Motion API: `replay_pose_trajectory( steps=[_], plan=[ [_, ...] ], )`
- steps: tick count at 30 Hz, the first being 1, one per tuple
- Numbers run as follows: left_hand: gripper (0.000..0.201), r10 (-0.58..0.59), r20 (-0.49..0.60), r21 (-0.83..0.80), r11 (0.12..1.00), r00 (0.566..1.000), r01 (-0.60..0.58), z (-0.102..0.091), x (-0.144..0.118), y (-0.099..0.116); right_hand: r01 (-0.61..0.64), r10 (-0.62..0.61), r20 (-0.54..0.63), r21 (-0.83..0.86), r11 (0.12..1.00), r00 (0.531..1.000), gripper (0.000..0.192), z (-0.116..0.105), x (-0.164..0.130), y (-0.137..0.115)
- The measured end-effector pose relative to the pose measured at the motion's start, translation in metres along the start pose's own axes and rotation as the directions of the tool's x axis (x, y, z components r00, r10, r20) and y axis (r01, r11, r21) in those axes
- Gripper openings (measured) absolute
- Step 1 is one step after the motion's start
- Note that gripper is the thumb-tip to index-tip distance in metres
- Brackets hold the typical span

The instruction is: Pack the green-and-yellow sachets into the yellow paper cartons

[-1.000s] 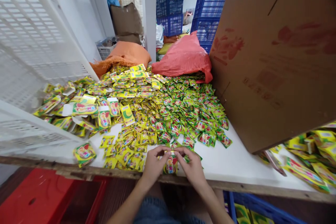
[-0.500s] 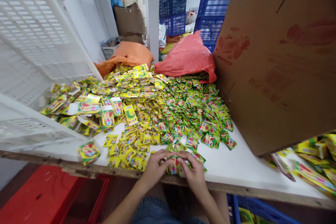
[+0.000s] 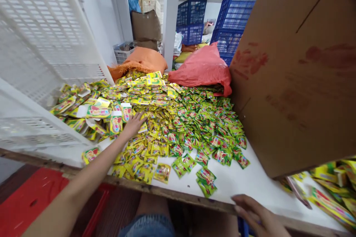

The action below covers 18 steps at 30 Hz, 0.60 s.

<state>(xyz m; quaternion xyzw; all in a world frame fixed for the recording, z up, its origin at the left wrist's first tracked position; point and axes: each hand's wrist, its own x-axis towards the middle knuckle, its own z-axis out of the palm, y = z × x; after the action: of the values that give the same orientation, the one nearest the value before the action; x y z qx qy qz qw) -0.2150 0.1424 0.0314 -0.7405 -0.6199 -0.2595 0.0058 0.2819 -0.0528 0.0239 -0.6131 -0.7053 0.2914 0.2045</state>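
Note:
My left hand [image 3: 135,123] reaches over the pile with its fingers stretched out, resting on a small yellow carton [image 3: 144,127] that it partly covers. More printed cartons [image 3: 116,122] with white flaps lie just left of it. Yellow sachets [image 3: 139,164] spread below the hand, and green sachets [image 3: 207,118] are heaped to its right. My right hand [image 3: 257,214] is at the table's front edge on the right, fingers loosely bent and apart, nothing visible in them. Part of a blue crate [image 3: 242,226] shows below it.
A large cardboard box [image 3: 292,81] stands tilted at the right. A white perforated crate [image 3: 33,44] borders the left. Behind the piles lie an orange sack [image 3: 147,59] and a red bag [image 3: 203,66]. More cartons [image 3: 330,192] lie far right; a red stool [image 3: 30,203] stands below left.
Both hands were together at the front edge on a small carton. They have parted: the left went forward and left to the cartons, the right moved right. That carton is out of sight.

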Motion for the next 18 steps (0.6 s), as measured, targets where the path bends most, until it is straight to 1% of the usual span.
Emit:
replay_pose_trajectory(
  steps=[1,2,4,6,8,10,11,13,15,16,17,18],
  plan=[
    [0.048,0.039,0.033,0.001,0.999,0.999,-0.039,-0.001,0.004,-0.003,0.028,-0.029,0.027,0.037,0.999,0.999,0.030,0.014,0.009,-0.018],
    [0.046,0.069,0.054,0.000,0.998,0.996,-0.069,-0.002,0.008,-0.005,0.055,-0.056,0.019,0.068,0.996,0.998,0.030,0.026,0.018,-0.034],
    [0.043,0.103,0.066,-0.005,0.995,0.993,-0.102,-0.005,0.014,-0.007,0.100,-0.096,-0.044,0.111,0.989,0.994,0.030,0.047,0.035,-0.060],
    [0.043,0.108,0.041,-0.020,0.994,0.993,-0.107,-0.009,0.019,-0.006,0.153,-0.143,-0.088,0.131,0.979,0.986,0.028,0.064,0.050,-0.079],
    [0.044,0.096,-0.008,-0.053,0.994,0.995,-0.096,-0.011,0.020,0.002,0.213,-0.204,-0.081,0.115,0.970,0.976,0.027,0.082,0.064,-0.097],
    [0.042,0.081,-0.058,-0.106,0.991,0.995,-0.087,-0.012,0.015,0.017,0.250,-0.246,-0.073,0.046,0.967,0.967,0.023,0.104,0.077,-0.116],
    [0.041,0.072,-0.080,-0.137,0.987,0.994,-0.083,-0.013,0.011,0.026,0.249,-0.248,-0.083,-0.004,0.968,0.965,0.022,0.117,0.083,-0.126],
    [0.036,0.056,-0.107,-0.197,0.978,0.993,-0.076,-0.014,-0.003,0.048,0.228,-0.238,-0.104,-0.094,0.969,0.966,0.022,0.141,0.091,-0.145],
    [0.034,0.033,-0.114,-0.263,0.963,0.993,-0.062,-0.014,-0.020,0.067,0.207,-0.220,-0.100,-0.125,0.970,0.970,0.019,0.161,0.094,-0.159],
    [0.035,0.005,-0.110,-0.329,0.944,0.994,-0.041,-0.014,-0.029,0.075,0.203,-0.213,-0.085,-0.108,0.973,0.973,0.016,0.167,0.094,-0.164],
    [0.036,-0.060,-0.095,-0.456,0.890,0.994,0.010,-0.014,-0.037,0.082,0.202,-0.206,-0.063,-0.063,0.977,0.976,0.013,0.170,0.094,-0.166],
    [0.038,-0.124,-0.065,-0.571,0.818,0.990,0.065,-0.014,-0.045,0.086,0.202,-0.201,-0.036,0.014,0.979,0.979,0.011,0.170,0.093,-0.166]
  ],
)
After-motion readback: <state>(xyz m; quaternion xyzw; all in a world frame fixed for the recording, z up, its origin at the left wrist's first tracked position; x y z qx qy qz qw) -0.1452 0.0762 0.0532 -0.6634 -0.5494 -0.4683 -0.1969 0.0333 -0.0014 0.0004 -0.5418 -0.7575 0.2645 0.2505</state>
